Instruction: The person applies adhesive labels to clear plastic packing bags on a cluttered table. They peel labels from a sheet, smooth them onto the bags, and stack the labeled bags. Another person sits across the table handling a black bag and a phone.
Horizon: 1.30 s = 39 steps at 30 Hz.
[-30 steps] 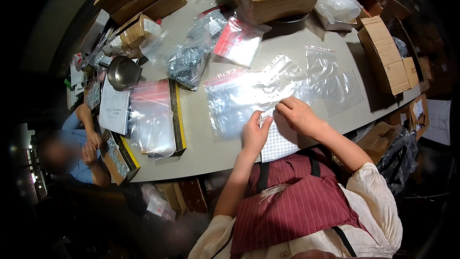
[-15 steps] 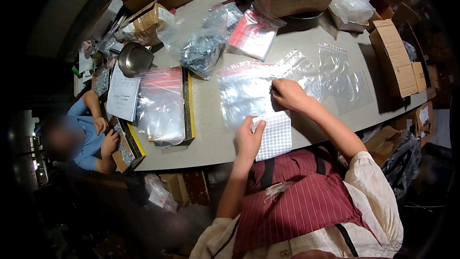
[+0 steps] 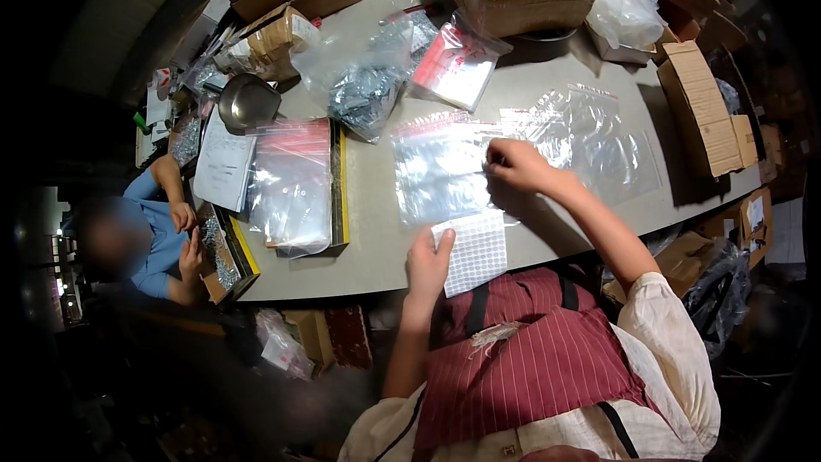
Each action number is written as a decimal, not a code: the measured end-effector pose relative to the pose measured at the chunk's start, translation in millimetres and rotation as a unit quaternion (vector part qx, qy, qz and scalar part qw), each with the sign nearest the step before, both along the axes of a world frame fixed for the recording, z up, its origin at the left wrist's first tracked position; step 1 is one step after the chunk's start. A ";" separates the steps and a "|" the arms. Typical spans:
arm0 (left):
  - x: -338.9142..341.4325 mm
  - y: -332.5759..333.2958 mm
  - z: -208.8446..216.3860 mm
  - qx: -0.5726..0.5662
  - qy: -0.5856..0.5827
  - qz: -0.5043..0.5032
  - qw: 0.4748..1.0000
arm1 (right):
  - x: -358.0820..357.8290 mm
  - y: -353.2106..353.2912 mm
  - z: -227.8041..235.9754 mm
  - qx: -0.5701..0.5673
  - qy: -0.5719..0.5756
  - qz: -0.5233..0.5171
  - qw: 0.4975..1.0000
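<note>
Holding hand: my left hand (image 3: 425, 267) pinched the white dotted sheet (image 3: 475, 252) by its left margin, thumb on top, fingers underneath mostly hidden.
Dotted sheet: angled at the near edge of the table (image 3: 369, 248), lower end close to my apron (image 3: 513, 376). Risk: with one side held, the free side could swing or curl; leaning in could crease the lower end.
Reaching hand: my right hand (image 3: 519, 167) was over the clear bags, fingers curled. Could not tell whether the tips were pressed together or pinching something small. Risk: anything that light could drop unseen.
Flat clear bags (image 3: 432, 180): lay overlapping beyond the sheet, red strips at the far end. Risk: thin film, probably slick; a brushing finger could drag several askew. Glare could hide an edge and cause a misjudged touch.
Bag stack (image 3: 291, 192): well left of my left hand, on a yellow-edged box (image 3: 345, 231). Risk: looked loose; a sideways knock could slide it.
Bag of metal parts (image 3: 366, 103): beyond the flat bags. Risk: possible spill if snagged; closure not discernible.
</note>
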<state>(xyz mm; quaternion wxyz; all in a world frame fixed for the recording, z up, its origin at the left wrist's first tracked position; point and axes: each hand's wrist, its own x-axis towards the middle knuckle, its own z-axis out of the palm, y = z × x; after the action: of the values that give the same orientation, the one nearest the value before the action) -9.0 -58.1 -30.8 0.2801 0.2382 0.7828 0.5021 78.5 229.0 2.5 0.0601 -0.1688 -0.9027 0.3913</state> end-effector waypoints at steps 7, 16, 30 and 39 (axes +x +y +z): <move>1.4 -0.8 23.8 0.021 -0.072 -0.018 0.997 | 13.5 13.0 -10.5 0.233 -0.100 -0.060 0.965; -3.0 -12.4 28.1 0.038 -0.140 -0.032 0.989 | -49.6 -13.9 14.1 -0.029 0.006 0.049 0.998; 4.9 7.0 14.3 -0.024 -0.012 -0.014 1.000 | 32.9 49.5 -10.3 0.166 0.047 -0.113 0.979; 15.6 35.7 36.3 0.023 0.009 -0.014 1.000 | 62.8 -17.5 43.3 -0.008 0.133 -0.066 0.989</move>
<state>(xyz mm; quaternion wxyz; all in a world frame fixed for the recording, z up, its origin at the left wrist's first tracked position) 6.5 -22.4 5.5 0.2746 0.2603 0.7702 0.5135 141.3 211.5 45.8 0.2037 -0.1755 -0.8702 0.4128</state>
